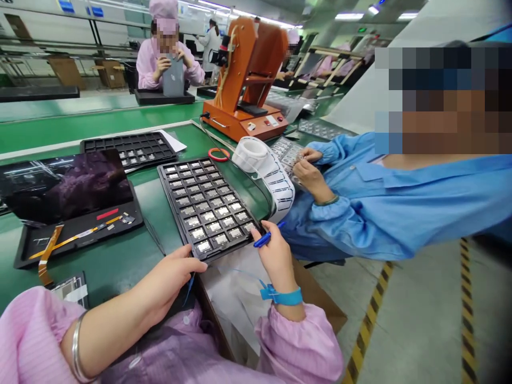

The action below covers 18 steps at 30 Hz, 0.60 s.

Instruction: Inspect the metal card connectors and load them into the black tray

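A black compartment tray (186, 229) full of small silver parts extends over the front edge of the green bench. My left hand (174, 272) grips its near left corner, thumb on the rim and the other fingers partly hidden beside and under it. At the near right corner my right hand (276, 261) holds the tray, thumb over the end compartments. A blue pen (267, 236) is tucked between the fingers of that same hand. Around my right wrist is a blue strap (282, 295) with a cord.
Left stands an open tablet-like device (64, 186) with orange flex cables. Behind the tray are a second black tray (128, 146), a red tape ring (218, 154), a label roll (251, 153) and an orange machine (246, 80). A co-worker in blue (360, 197) handles small parts at right.
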{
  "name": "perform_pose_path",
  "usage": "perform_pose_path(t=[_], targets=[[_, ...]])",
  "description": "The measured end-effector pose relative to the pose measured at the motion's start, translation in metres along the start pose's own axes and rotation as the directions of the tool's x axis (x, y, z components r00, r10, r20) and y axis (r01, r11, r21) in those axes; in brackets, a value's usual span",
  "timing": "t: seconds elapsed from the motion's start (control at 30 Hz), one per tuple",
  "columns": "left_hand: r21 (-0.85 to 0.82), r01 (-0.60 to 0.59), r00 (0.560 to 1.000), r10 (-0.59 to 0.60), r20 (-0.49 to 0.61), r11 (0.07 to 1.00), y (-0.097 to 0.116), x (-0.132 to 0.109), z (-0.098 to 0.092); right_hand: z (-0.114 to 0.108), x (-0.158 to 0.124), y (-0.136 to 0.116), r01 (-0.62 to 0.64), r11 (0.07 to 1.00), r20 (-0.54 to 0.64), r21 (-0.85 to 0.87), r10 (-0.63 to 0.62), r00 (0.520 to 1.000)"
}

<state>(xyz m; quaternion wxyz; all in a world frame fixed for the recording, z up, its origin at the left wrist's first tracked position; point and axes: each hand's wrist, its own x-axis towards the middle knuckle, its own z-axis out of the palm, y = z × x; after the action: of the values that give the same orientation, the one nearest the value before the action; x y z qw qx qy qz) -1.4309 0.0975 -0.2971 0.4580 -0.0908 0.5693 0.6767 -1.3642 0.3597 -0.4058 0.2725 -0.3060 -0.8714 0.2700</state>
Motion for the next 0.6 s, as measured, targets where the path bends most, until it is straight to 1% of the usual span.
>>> perform_pose_path(t=[0.07,0.13,0.17,0.2,0.23,0.27,0.3,0.33,0.37,0.4,0.43,0.5,0.57,0.6], targets=[[0.02,-0.025,0.998,0.026,-0.059,0.999,0.001,-0.007,0.003,-0.008,-0.007,-0.01,0.034,0.998,-0.119,0.06,-0.027,0.993],[0.092,-0.022,0.997,0.029,-0.068,0.996,-0.001,-0.016,0.004,-0.017,-0.023,-0.025,0.091,0.977,-0.235,0.195,-0.043,0.971],[0.144,-0.017,0.998,0.025,-0.053,0.989,-0.003,-0.021,0.004,-0.022,-0.033,-0.035,0.113,0.95,-0.239,0.291,-0.042,0.97],[0.204,-0.023,0.999,0.03,-0.033,0.979,-0.005,-0.026,0.003,-0.027,-0.044,-0.044,0.118,0.904,-0.206,0.411,-0.035,0.978],[0.273,-0.047,0.999,0.05,-0.005,0.961,-0.007,-0.031,0.002,-0.03,-0.055,-0.054,0.115,0.835,-0.145,0.538,-0.043,0.989],[0.354,-0.093,0.996,0.089,0.027,0.93,-0.01,-0.035,0.0,-0.032,-0.066,-0.064,0.09,0.74,-0.066,0.667,-0.062,0.996],[0.45,-0.151,0.989,0.138,0.061,0.88,-0.011,-0.039,-0.002,-0.034,-0.076,-0.072,0.042,0.636,0.018,0.77,-0.087,0.996],[0.554,-0.217,0.976,0.191,0.105,0.804,-0.012,-0.042,-0.003,-0.034,-0.085,-0.079,-0.027,0.538,0.107,0.843,-0.118,0.987],[0.656,-0.28,0.959,0.235,0.158,0.701,-0.013,-0.044,-0.004,-0.033,-0.093,-0.085,-0.108,0.452,0.196,0.885,-0.151,0.969],[0.744,-0.327,0.943,0.253,0.216,0.582,-0.013,-0.045,-0.004,-0.032,-0.099,-0.089,-0.192,0.392,0.281,0.9,-0.184,0.942],[0.812,-0.357,0.931,0.244,0.271,0.462,-0.012,-0.046,-0.004,-0.03,-0.105,-0.092,-0.268,0.355,0.356,0.896,-0.211,0.91],[0.893,-0.377,0.924,0.164,0.345,0.246,-0.011,-0.045,0.0,-0.025,-0.112,-0.094,-0.382,0.317,0.465,0.868,-0.254,0.848],[0.922,-0.385,0.921,0.087,0.381,0.039,-0.011,-0.044,0.003,-0.02,-0.116,-0.093,-0.458,0.303,0.536,0.836,-0.271,0.799],[0.917,-0.393,0.914,0.077,0.397,-0.065,-0.013,-0.043,0.005,-0.018,-0.117,-0.092,-0.49,0.294,0.564,0.821,-0.276,0.779]])
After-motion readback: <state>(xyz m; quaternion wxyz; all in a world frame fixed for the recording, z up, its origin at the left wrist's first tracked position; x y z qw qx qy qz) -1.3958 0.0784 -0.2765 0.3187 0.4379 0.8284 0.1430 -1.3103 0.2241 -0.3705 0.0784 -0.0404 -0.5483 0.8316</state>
